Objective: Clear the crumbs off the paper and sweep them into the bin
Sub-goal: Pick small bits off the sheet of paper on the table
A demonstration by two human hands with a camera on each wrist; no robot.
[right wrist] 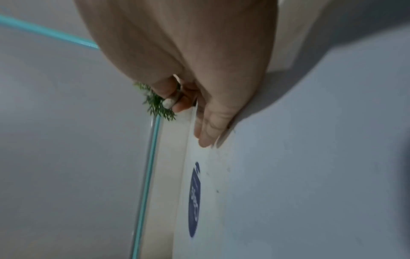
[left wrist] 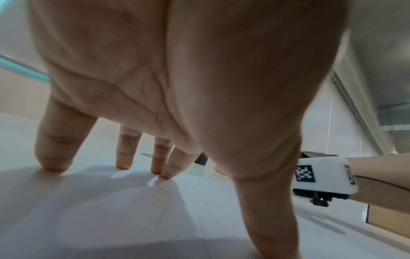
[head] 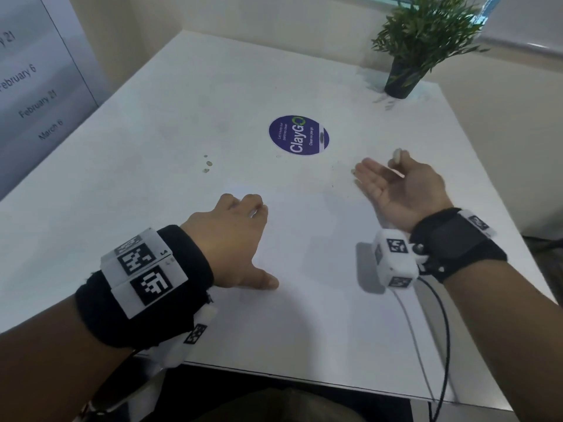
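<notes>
- Left grip (head: 231,239) spread flat, fingertips (left wrist: 165,175) and thumb pressing the white paper (head: 304,269) down on the table (head: 122,178); nothing curled round or pinched.
- Right grip (head: 396,184) turned on edge near the paper's far right corner, fingers straight and together like a blade, little-finger side on or just above the surface; thumb tip raised, holding nothing as far as can be told.
- Crumbs (head: 208,163): a few pale flecks on the table beyond the paper's far left; one more (head: 353,171) just left of the right fingertips.
- Bin: not in view.
- Purple round sticker (head: 298,135) farther off, potted plant (head: 405,74) at far right.
- Likely handling: crumbs light, loose, apt to scatter, so best swept slowly with the hand's edge; paper thin, floppy, prone to slide, so best pinned flat or lifted by opposite edges.
</notes>
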